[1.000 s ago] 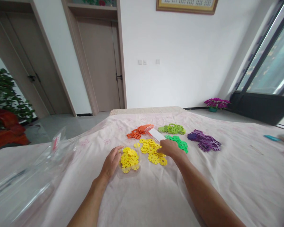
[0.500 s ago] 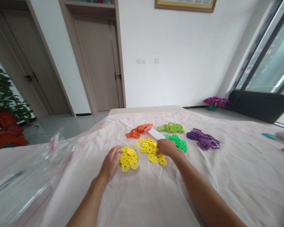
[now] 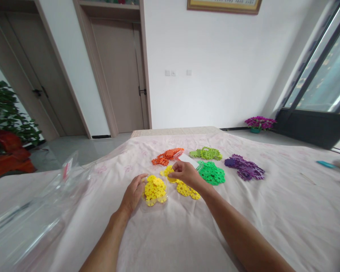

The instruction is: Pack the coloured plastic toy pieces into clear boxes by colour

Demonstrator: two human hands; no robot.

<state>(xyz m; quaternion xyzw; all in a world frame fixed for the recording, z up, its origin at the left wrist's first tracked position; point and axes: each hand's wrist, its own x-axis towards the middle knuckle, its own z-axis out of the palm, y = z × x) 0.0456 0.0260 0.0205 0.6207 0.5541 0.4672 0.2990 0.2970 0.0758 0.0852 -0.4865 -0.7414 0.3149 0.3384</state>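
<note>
My left hand is wrapped round the left side of a clear plastic box, which stands on the cloth with several yellow snowflake discs heaped in it. To its right, my right hand pinches a yellow snowflake disc between thumb and fingers, just above a loose yellow pile partly hidden under the hand. Behind my right hand lies a clear lid with a white label.
Beyond the yellow pile lie orange discs, light green discs, green discs and purple discs. Clear plastic packaging covers the left side of the pale cloth. At far right is a blue object.
My right hand has moved left from the yellow pile toward the box, carrying a yellow disc. My left hand stays at the box.
</note>
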